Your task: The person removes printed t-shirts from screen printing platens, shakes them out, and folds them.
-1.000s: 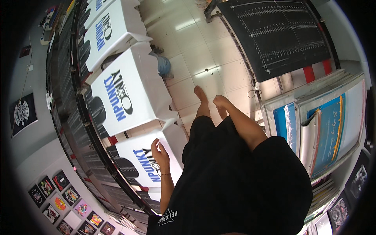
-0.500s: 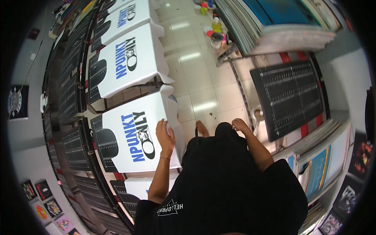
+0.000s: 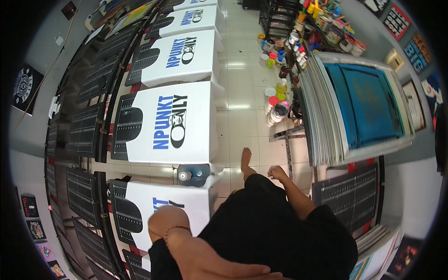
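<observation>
My left arm bends up in front of my chest, a thin bracelet round its wrist. At the lower edge my left hand (image 3: 221, 267) reaches across, fingers stretched out toward the right, with nothing visible in it. It hangs over a white T-shirt (image 3: 198, 214), partly covered by my arm, on a black printing board (image 3: 126, 212). Beyond that lies another white shirt (image 3: 144, 140) with a blue and black print. My right hand (image 3: 277, 173) hangs beside my right thigh, fingers curled in and seemingly holding nothing. It is apart from the black board (image 3: 347, 193) to its right.
More printed shirts (image 3: 189, 51) lie in a row ahead on the left. A blue water jug (image 3: 198, 175) stands between two boards. Along the right are ink tubs (image 3: 273, 105), a stack of screen frames (image 3: 326, 112) and a black shelf (image 3: 277, 21). Between runs a tiled floor (image 3: 240, 93).
My left hand has left the edge of a shirt and come up close to my chest. My view has swung toward the aisle ahead, bringing the jug and shelf into sight. My right hand stays curled.
</observation>
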The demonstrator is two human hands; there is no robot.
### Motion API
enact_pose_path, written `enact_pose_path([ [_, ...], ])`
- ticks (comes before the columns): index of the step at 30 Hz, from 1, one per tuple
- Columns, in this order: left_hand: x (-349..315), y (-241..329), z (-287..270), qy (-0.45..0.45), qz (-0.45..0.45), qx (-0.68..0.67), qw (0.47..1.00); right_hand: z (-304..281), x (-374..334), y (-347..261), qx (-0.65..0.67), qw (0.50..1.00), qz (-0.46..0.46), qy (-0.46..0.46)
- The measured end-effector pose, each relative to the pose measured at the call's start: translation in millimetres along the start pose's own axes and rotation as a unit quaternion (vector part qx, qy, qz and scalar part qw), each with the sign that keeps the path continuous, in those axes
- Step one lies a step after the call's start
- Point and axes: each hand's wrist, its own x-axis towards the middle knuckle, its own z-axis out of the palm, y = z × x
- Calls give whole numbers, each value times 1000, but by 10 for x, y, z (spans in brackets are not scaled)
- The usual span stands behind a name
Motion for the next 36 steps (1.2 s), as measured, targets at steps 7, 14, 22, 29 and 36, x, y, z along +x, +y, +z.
enact_pose_path([
  [7,250,-1678,-499,32,-99,-16,994,-463,1098,-2083,20,999,-12,-38],
  [14,-346,-3456,-612,128,-312,66,939,-1232,2389,-3196,-8,998,-10,-58],
  [22,-2123,-5059,-394,158,-547,-48,821,-1952,2710,-4120,78,995,58,-2],
  [29,-2897,-5407,-890,202,-692,3,693,-1817,3091,-5834,-123,982,24,-144],
  [36,-3329,-4669,-1166,415,-771,242,417,-272,3003,-7948,-342,797,-93,-489],
])
